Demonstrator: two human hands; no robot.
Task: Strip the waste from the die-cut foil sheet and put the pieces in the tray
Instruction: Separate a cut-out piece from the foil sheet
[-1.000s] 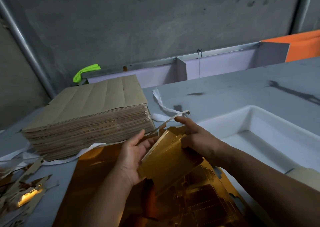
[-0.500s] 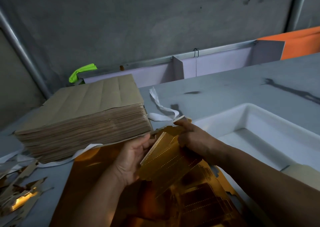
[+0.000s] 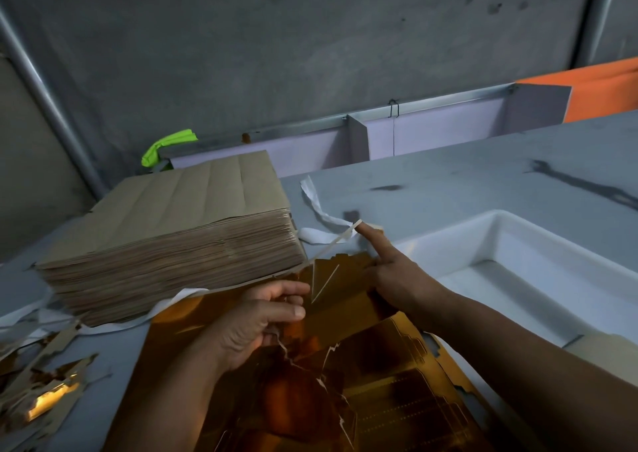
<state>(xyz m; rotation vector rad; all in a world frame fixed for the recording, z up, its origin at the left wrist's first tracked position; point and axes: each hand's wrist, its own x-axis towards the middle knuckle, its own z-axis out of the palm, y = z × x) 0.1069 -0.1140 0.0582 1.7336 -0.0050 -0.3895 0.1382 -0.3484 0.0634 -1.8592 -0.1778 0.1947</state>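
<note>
The gold die-cut foil sheet point(image 3: 379, 400) lies on the grey table at the bottom centre, torn along jagged lines. My left hand point(image 3: 255, 317) grips a folded-up foil piece point(image 3: 331, 279) at its left edge, thumb on top. My right hand point(image 3: 397, 275) holds the same piece from the right with curled fingers. Its index finger points straight up and away. A thin pale waste strip point(image 3: 328, 248) runs from the piece up to that fingertip. The white tray point(image 3: 518, 230) stands just right of my right hand; the part of its inside that shows holds nothing.
A thick stack of brown sheets point(image 3: 193, 216) sits at the left, close to my hands. Gold and brown scraps point(image 3: 41, 382) lie at the far left. White paper strips point(image 3: 317, 206) curl beside the stack. A beige object point(image 3: 607, 351) rests at the tray's near corner.
My right index finger has straightened and lifted, drawing the thin strip up and away from the piece. My left hand has shifted lower on the piece, which is now folded smaller.
</note>
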